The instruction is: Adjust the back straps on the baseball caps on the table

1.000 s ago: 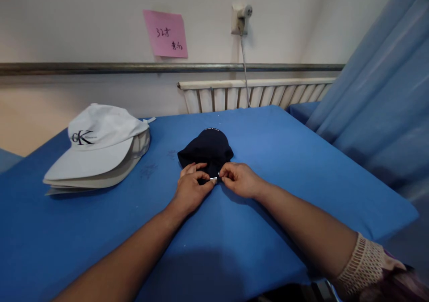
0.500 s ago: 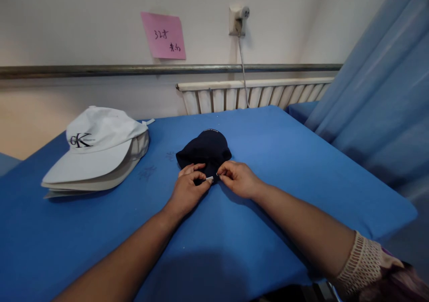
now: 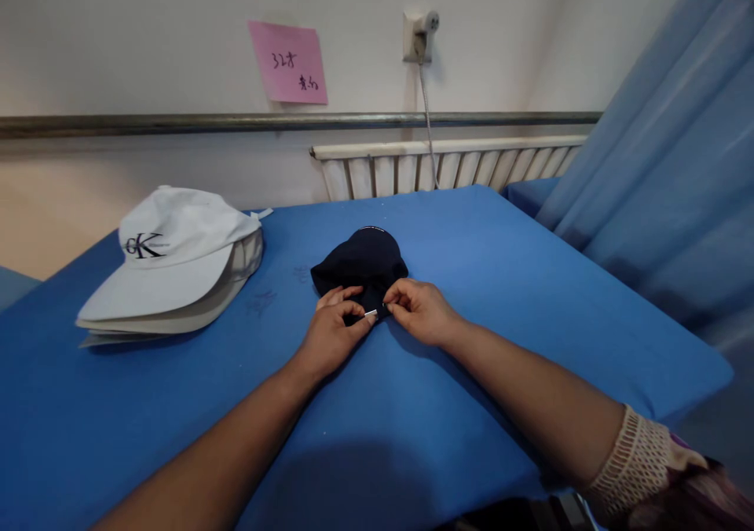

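A dark navy cap (image 3: 368, 260) lies on the blue-covered table (image 3: 471, 429), its strap side towards me. My left hand (image 3: 334, 325) pinches a small silver metal buckle (image 3: 371, 314) on the cap's strap between thumb and forefinger; its other fingers rest against the cap. Just to the right, my right hand (image 3: 422, 311) has thumb and forefinger pressed together at the strap, close to the buckle. The strap's end is mostly hidden by the fingertips.
A stack of white and pale caps (image 3: 173, 260) with a black CK logo stands at the left. Behind the table are a white radiator (image 3: 459, 170), a metal rail (image 3: 353, 122), and a plugged-in cord (image 3: 429, 122). A blue curtain (image 3: 665, 146) hangs at the right.
Both hands keep their pinches at the cap's strap. The right fingertips are very slightly farther from the buckle; otherwise almost nothing differs.
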Demonstrator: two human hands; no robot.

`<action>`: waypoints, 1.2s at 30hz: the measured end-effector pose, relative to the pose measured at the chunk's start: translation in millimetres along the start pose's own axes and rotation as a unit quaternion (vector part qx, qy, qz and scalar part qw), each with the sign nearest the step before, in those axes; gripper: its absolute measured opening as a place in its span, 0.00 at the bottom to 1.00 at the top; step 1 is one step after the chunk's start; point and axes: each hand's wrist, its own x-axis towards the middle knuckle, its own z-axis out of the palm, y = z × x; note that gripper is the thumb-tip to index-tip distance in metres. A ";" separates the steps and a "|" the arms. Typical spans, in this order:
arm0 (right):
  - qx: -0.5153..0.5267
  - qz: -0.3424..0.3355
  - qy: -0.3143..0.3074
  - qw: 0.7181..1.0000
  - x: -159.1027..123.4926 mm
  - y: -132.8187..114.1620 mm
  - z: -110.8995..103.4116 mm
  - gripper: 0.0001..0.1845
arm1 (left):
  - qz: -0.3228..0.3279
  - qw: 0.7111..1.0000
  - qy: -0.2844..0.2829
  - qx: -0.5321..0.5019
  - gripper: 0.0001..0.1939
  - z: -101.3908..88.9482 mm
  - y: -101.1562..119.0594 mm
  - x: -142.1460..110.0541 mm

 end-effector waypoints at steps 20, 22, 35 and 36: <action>0.027 0.087 0.048 0.995 6.1 16.4 1.7 0.06 | -0.082 0.970 0.020 -0.226 0.12 -7.7 1.2 1.4; 0.031 0.092 0.038 0.995 6.0 18.7 3.1 0.06 | -0.092 0.962 0.007 -0.258 0.12 -9.9 3.9 0.7; 0.090 0.116 0.013 0.989 3.5 7.0 7.9 0.09 | -0.150 0.898 -0.042 -0.412 0.13 -14.0 3.0 2.2; 0.088 0.120 0.019 0.989 3.3 6.2 8.1 0.09 | -0.150 0.894 -0.048 -0.420 0.12 -14.3 3.3 2.3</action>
